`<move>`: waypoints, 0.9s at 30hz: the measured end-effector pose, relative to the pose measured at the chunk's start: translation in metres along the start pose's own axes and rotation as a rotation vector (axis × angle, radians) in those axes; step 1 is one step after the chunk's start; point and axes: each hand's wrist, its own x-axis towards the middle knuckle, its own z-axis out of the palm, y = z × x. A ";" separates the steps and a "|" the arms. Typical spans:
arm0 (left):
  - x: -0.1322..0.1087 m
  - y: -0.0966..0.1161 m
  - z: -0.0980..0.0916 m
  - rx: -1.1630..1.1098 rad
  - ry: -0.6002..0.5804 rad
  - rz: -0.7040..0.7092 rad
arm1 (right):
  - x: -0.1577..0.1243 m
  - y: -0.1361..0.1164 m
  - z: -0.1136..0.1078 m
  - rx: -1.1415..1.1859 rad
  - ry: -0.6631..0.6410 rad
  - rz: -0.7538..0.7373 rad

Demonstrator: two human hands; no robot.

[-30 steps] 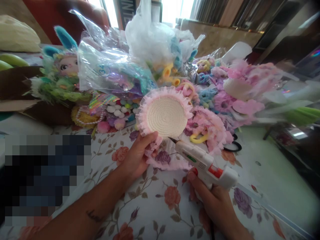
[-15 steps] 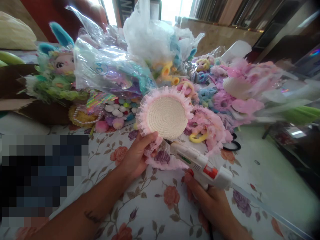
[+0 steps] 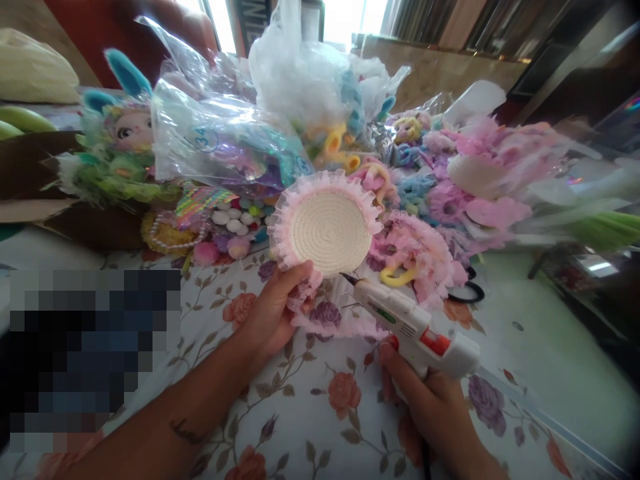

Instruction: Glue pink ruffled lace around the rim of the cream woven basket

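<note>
My left hand [image 3: 280, 303] pinches the lower left rim of a round woven cream disc [image 3: 330, 233], tilted up to face me. Pink ruffled lace trim [image 3: 287, 220] runs round most of its edge, and a loose tail of it hangs below the disc. In my right hand [image 3: 425, 393] is a white glue gun [image 3: 410, 317] with a long clear glue stick [image 3: 550, 420] out of its back. The dark nozzle [image 3: 349, 278] points at the disc's bare lower edge; whether it touches I cannot tell.
Clear plastic bags [image 3: 210, 133] and white bags are heaped behind the disc. A doll with blue ears [image 3: 127, 127] sits left. Pink ruffled pieces [image 3: 420, 257] lie right of the disc, beside a black ring [image 3: 467, 290]. A floral cloth [image 3: 300, 413] covers the table.
The glue gun has moved a little right and away from my left fingers, along the disc's lower edge. The disc has shifted slightly left. My left hand keeps its hold.
</note>
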 end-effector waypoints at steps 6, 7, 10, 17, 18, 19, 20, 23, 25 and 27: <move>-0.001 0.000 0.001 -0.001 0.021 -0.001 | 0.000 -0.003 0.000 0.000 -0.006 0.005; -0.001 0.000 0.001 0.001 0.024 -0.003 | 0.000 -0.003 0.000 -0.004 -0.012 0.006; -0.001 0.000 0.001 0.007 0.032 0.001 | -0.002 -0.002 0.002 -0.020 -0.024 0.033; 0.000 0.000 0.001 0.001 0.025 -0.002 | -0.002 -0.003 0.001 -0.037 -0.016 0.021; 0.000 0.000 0.001 -0.002 0.026 -0.003 | -0.002 -0.003 0.001 -0.045 0.003 0.009; 0.000 0.000 0.001 -0.005 0.026 -0.003 | -0.001 -0.004 0.000 -0.055 0.024 -0.002; 0.000 0.000 0.001 -0.007 0.025 -0.005 | -0.001 -0.004 0.000 -0.065 0.043 -0.007; 0.000 0.000 0.001 -0.015 0.018 -0.004 | 0.000 -0.003 -0.001 -0.072 0.062 -0.012; 0.000 0.000 0.000 -0.012 0.012 -0.006 | 0.000 -0.003 -0.001 -0.058 0.046 -0.007; 0.000 0.000 0.000 -0.004 0.008 -0.008 | 0.000 -0.003 0.000 -0.038 0.021 -0.008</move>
